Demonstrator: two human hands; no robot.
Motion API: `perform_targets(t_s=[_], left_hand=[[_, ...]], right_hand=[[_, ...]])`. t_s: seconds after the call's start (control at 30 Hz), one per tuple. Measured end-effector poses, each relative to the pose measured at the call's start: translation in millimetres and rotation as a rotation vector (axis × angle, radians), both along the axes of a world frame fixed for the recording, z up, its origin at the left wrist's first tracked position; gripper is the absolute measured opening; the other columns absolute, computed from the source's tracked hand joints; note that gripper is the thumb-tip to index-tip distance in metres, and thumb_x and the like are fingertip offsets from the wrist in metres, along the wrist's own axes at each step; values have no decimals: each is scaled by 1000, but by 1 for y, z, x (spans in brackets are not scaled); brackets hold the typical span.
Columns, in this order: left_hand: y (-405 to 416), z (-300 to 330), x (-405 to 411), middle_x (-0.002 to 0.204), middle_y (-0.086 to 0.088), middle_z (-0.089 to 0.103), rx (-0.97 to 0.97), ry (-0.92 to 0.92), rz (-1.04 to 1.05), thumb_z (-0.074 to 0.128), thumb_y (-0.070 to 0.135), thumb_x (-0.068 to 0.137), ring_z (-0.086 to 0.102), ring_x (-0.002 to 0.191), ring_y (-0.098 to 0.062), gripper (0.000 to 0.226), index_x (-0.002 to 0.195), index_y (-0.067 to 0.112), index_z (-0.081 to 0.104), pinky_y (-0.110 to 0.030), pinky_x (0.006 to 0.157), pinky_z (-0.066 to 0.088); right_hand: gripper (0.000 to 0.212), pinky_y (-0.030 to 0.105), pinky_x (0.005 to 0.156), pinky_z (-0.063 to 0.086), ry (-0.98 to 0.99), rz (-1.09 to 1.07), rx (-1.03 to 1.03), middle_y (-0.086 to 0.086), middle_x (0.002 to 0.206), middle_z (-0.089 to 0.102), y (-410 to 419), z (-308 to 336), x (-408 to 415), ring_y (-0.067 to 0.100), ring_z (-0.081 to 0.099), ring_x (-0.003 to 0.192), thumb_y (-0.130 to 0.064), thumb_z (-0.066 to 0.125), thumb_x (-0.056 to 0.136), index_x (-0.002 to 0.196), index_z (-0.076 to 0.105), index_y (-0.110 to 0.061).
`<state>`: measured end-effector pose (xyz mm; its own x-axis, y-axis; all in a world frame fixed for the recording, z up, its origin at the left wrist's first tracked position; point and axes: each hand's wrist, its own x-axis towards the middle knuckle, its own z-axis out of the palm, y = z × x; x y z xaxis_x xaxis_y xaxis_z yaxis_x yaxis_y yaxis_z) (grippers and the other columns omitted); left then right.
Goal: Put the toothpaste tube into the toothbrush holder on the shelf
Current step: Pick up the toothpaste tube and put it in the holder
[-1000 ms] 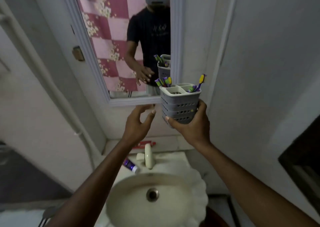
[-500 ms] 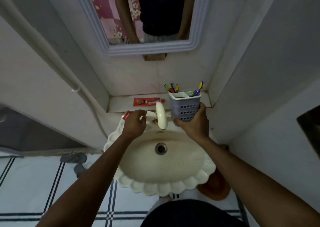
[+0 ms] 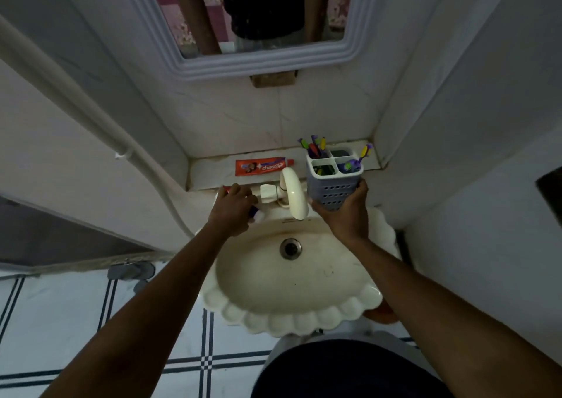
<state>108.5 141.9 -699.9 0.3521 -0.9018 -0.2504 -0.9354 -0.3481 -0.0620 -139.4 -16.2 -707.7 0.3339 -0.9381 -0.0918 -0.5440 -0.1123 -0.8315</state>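
Observation:
My right hand (image 3: 345,213) grips a grey perforated toothbrush holder (image 3: 333,183) with four compartments and several coloured toothbrushes, held above the sink's back rim, right of the tap. My left hand (image 3: 234,210) is closed around a small toothpaste tube (image 3: 257,214) lying on the sink's back left rim; a red end shows above the fingers and a purple-white end below them. A second, red toothpaste tube (image 3: 263,166) lies flat on the tiled shelf (image 3: 209,174) behind the sink.
A cream scalloped sink (image 3: 292,312) sits below my hands with a cream tap (image 3: 293,194) between them. A framed mirror (image 3: 258,60) hangs above. Walls close in at left and right. A white pipe (image 3: 91,118) runs down the left wall.
The view tilted down from the mirror to the sink. My right hand lowered the holder to sink level. My left hand dropped onto the small tube on the rim and closed on it.

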Motion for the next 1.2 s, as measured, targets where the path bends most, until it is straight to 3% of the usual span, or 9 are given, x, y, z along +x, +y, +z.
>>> perform_targets(t_s=[0.23, 0.37, 0.5, 0.63, 0.7, 0.83, 0.97, 1.1, 1.2], left_hand=[[13, -8, 1, 129, -1, 68, -80, -29, 50, 74, 21, 89, 56, 128, -26, 41, 127, 28, 62, -50, 117, 31], [21, 10, 1, 118, -5, 68, -333, 404, 377, 64, 36, 102, 66, 102, -25, 31, 130, 23, 57, -41, 86, 51], [15, 69, -9, 109, -9, 69, -554, 755, 609, 50, 59, 106, 69, 78, -25, 52, 141, 20, 52, -35, 63, 58], [-20, 129, -30, 102, 0, 71, -653, 860, 602, 47, 61, 106, 67, 68, -16, 50, 144, 29, 53, -26, 50, 50], [-40, 146, -39, 108, 2, 70, -629, 879, 497, 55, 56, 105, 70, 81, -14, 46, 145, 33, 53, -26, 57, 52], [-78, 156, -54, 121, 1, 62, -467, 822, 266, 70, 27, 102, 66, 103, -17, 55, 153, 27, 50, -22, 74, 51], [-110, 158, -68, 126, 1, 72, -371, 478, 153, 78, 26, 92, 67, 107, -19, 50, 139, 28, 63, -39, 93, 56], [-137, 160, -83, 113, 2, 75, -298, 178, -2, 78, 37, 88, 69, 100, -23, 37, 123, 32, 69, -38, 80, 57], [-151, 159, -95, 107, 0, 75, -318, 141, -58, 73, 34, 92, 69, 95, -25, 27, 118, 29, 70, -37, 74, 56]], right_hand=[[133, 50, 101, 63, -4, -20, -13, 6, 161, 56, 2, 12, 6, 33, 63, 141, -73, 96, 69, 167, 26, -17], [134, 47, 104, 61, 8, -13, -26, 9, 162, 53, 3, 16, 5, 33, 59, 145, -67, 98, 71, 168, 25, -12], [134, 53, 105, 61, 1, -8, -21, 7, 163, 53, 7, 19, 1, 33, 58, 147, -69, 98, 71, 169, 25, -14], [132, 51, 106, 61, -59, -13, 20, -1, 159, 58, 7, 27, -6, 26, 62, 143, -75, 97, 64, 166, 29, -23], [134, 51, 104, 62, -86, 11, 32, -3, 156, 60, 5, 30, -12, 25, 64, 140, -80, 94, 61, 165, 29, -26], [140, 51, 102, 65, -104, 73, 45, -3, 157, 59, 5, 31, -22, 23, 66, 138, -87, 92, 60, 167, 24, -30], [139, 50, 102, 65, -113, 123, 64, -6, 157, 61, 5, 29, -29, 20, 68, 136, -87, 93, 59, 168, 24, -34], [137, 49, 105, 63, -105, 145, 78, -6, 156, 61, 0, 31, -36, 19, 67, 137, -85, 94, 59, 167, 27, -34], [136, 50, 107, 62, -91, 168, 84, -4, 158, 56, -3, 34, -38, 21, 65, 139, -83, 94, 59, 167, 27, -32]])
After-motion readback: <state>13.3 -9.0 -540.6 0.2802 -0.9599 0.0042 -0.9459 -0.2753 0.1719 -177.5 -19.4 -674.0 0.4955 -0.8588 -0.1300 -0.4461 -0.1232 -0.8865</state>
